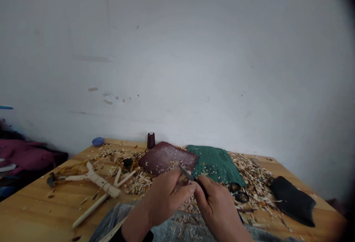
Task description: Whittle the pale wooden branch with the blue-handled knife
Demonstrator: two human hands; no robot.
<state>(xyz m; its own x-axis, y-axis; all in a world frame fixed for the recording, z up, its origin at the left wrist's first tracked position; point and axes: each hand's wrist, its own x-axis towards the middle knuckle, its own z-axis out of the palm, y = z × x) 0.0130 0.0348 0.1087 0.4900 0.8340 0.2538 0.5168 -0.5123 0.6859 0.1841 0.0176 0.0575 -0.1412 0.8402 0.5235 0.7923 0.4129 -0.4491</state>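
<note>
My right hand (219, 207) is closed round the dark handle of a small knife (188, 174), whose blade points up and left. Just left of it, my left hand (166, 195) is closed, fingers curled in towards the blade; what it holds is hidden. Both hands hover over the near edge of a wooden table (33, 208) strewn with wood shavings (257, 179). A grey cloth (177, 231) lies under my wrists.
Carved Y-shaped wooden slingshot forks (97, 181) and a stick lie at the left. A maroon mat (166, 157) and a green mat (215, 162) sit behind the hands, with a dark thread spool (151, 140). Scissors (239, 194) and a black pouch (294, 199) lie right.
</note>
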